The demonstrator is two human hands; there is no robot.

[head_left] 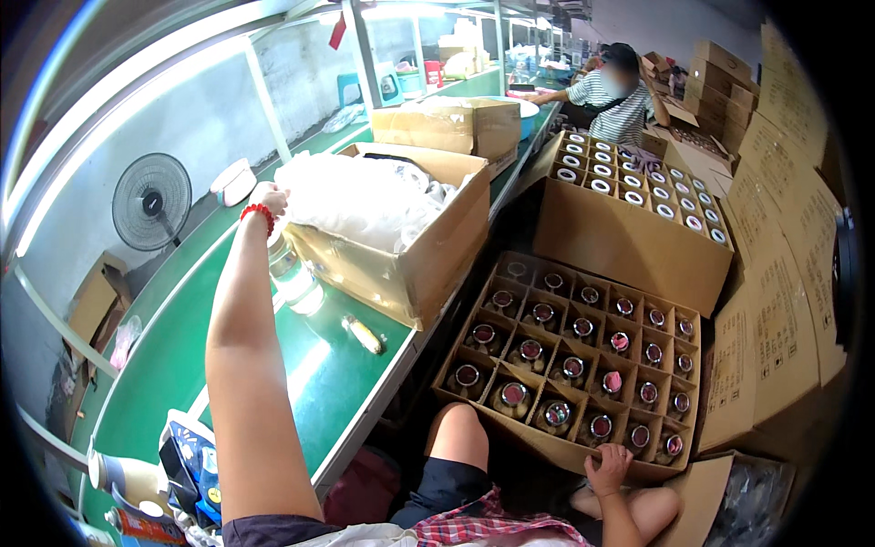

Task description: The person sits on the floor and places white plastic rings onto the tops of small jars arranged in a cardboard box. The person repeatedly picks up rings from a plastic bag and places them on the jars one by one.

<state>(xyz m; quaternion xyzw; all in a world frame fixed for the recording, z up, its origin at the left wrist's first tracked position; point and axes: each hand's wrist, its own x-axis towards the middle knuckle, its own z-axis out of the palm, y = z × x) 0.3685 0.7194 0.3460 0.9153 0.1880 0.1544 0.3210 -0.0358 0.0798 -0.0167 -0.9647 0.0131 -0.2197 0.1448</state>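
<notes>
My left hand, a red bead bracelet at its wrist, reaches over the green work surface to the left corner of an open cardboard box. Its fingers look curled; what they hold, if anything, is hidden. White plastic bags fill that box. Just below the wrist stands a clear glass jar, near a small yellow-and-white object. Low on the right, my right hand curls its fingers over the rim of a divided carton. Capped glass bottles stand in its compartments.
A second divided carton with white-topped containers stands behind. Flattened cartons lean at the right. A fan stands at the left, and a cup at the lower left. A person in a striped shirt sits farther back.
</notes>
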